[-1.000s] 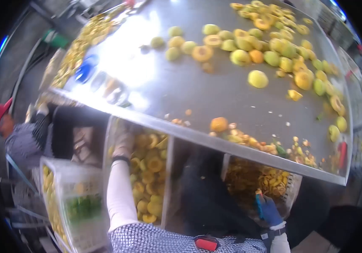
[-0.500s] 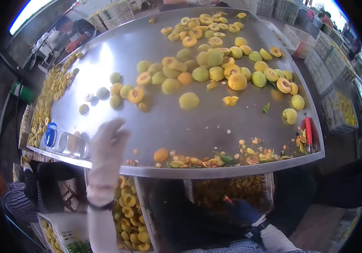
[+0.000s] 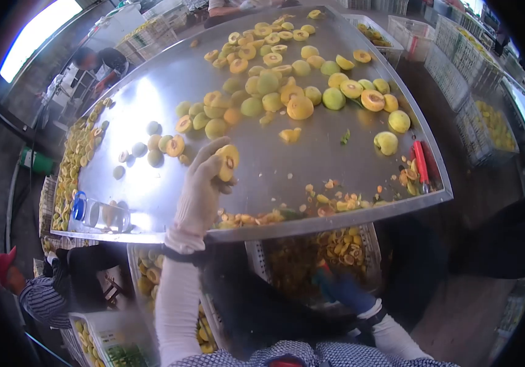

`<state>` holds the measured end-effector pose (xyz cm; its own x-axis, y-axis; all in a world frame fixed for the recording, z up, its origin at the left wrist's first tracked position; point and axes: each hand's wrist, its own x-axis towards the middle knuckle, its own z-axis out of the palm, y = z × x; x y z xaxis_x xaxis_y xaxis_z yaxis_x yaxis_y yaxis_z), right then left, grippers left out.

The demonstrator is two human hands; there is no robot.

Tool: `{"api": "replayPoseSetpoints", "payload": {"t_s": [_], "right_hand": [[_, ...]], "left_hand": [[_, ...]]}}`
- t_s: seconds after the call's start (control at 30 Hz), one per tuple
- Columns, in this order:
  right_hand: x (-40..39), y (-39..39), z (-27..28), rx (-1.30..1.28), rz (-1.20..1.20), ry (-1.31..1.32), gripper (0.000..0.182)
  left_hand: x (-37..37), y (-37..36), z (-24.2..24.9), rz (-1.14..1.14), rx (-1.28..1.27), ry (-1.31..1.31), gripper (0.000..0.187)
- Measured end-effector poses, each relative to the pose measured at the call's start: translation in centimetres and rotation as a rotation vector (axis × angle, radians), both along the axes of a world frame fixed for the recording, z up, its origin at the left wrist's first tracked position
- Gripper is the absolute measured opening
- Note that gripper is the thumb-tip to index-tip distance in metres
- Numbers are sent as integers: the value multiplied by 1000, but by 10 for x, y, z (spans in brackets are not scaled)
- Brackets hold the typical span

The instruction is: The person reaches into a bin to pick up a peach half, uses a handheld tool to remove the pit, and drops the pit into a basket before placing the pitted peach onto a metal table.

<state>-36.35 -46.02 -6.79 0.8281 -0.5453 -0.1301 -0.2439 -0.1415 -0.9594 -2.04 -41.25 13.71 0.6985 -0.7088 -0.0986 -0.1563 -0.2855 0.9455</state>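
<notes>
My left hand (image 3: 206, 177), in a pale glove, is closed around a cut yellow fruit (image 3: 228, 160) above the near part of the metal table (image 3: 262, 232). Its cut face with a brown middle shows. My right hand (image 3: 349, 292), in a blue glove, is low over a crate (image 3: 374, 260) of cut fruit below the table edge. The fingers wrap round a small tool with a reddish end (image 3: 324, 265), blurred. Whole and halved fruit (image 3: 300, 107) lie across the table beyond my left hand.
A red-handled tool (image 3: 420, 161) lies at the table's right edge, near scraps (image 3: 336, 202). A clear bottle with a blue cap (image 3: 106, 215) lies at the left. A person in a red cap (image 3: 6, 269) sits at lower left; stacked crates (image 3: 470, 61) stand at right.
My left hand has moved right and now holds the cut fruit. My right hand has shifted slightly left and up over the crate. The view has shifted.
</notes>
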Motion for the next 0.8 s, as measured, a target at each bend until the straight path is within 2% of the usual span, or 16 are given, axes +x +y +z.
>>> {"api": "replayPoseSetpoints", "payload": {"t_s": [0.07, 0.13, 0.2, 0.27, 0.3, 0.33, 0.4, 0.47, 0.5, 0.67, 0.8], "right_hand": [[6, 0, 24, -139, -50, -116, 27], [24, -13, 95, 557, 85, -113, 30], [34, -15, 121, 571, 112, -158, 31], [37, -13, 139, 579, 132, -208, 32], [37, -13, 147, 605, 125, -211, 34], [38, -13, 152, 630, 118, -217, 35], [36, -13, 155, 593, 100, -209, 36], [36, -14, 153, 624, 92, -96, 37], [36, -12, 147, 624, 89, -98, 37], [36, -3, 120, 584, 34, -166, 41], [39, 3, 89, 582, 37, -186, 44]], "left_hand": [[-48, 20, 3, 65, -446, 455, 47], [-82, 30, -7, 75, -440, 474, 47], [-116, 29, -15, 163, -508, 669, 47], [-142, 32, -24, 100, -545, 684, 48], [-153, 31, -27, 85, -575, 606, 50], [-162, 27, -28, 121, -627, 665, 52], [-174, 24, -31, 150, -681, 728, 55], [-174, 26, -42, -8, -760, 800, 53], [-175, 25, -44, -12, -758, 800, 53], [-190, 17, -32, 132, -539, 723, 46], [-193, 7, -34, 182, -489, 678, 41]]}}
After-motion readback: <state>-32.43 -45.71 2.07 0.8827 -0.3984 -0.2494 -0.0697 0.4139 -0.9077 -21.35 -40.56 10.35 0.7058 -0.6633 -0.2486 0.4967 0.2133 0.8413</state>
